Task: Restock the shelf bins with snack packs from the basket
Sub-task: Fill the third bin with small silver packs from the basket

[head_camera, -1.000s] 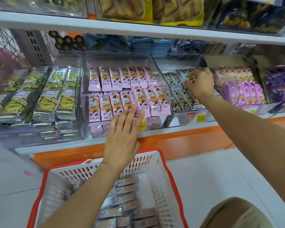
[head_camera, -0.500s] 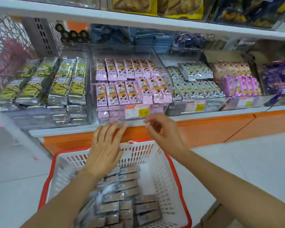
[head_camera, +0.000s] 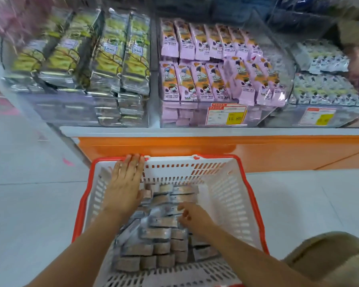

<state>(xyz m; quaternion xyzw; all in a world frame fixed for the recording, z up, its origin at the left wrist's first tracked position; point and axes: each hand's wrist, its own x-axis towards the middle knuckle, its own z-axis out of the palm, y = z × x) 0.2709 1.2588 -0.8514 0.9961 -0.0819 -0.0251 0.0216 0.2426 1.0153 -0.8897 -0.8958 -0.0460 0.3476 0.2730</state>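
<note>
On the shelf (head_camera: 195, 131), the left bin (head_camera: 131, 104) holds long silver packs with green-and-yellow fronts (head_camera: 104, 59), stacked and leaning back. Below it, the left hand (head_camera: 124, 187) lies flat over the far-left corner of the basket (head_camera: 85, 195), fingers straight and together, fingertips at the red far rim. It grips nothing.

The basket stands on the pale floor (head_camera: 29, 204) just in front of the shelf's orange base panel (head_camera: 257, 148). The snack packs (head_camera: 155, 233), grey-silver with brown ends, lie piled inside it from the middle to the near wall.

Above, the middle bin (head_camera: 278, 59) carries pink packs (head_camera: 195, 83) in 2 rows, with a price tag (head_camera: 226, 115) reading 15.80 on its front.

The right hand (head_camera: 195, 219) is down among the snack packs on the right of the pile, fingers curled toward them. Whether it has hold of a pack I cannot tell.

The right bin (head_camera: 340, 112) holds pale grey-and-white packs (head_camera: 323, 81), blurred. A tan trouser knee (head_camera: 330, 255) shows at the lower right.
</note>
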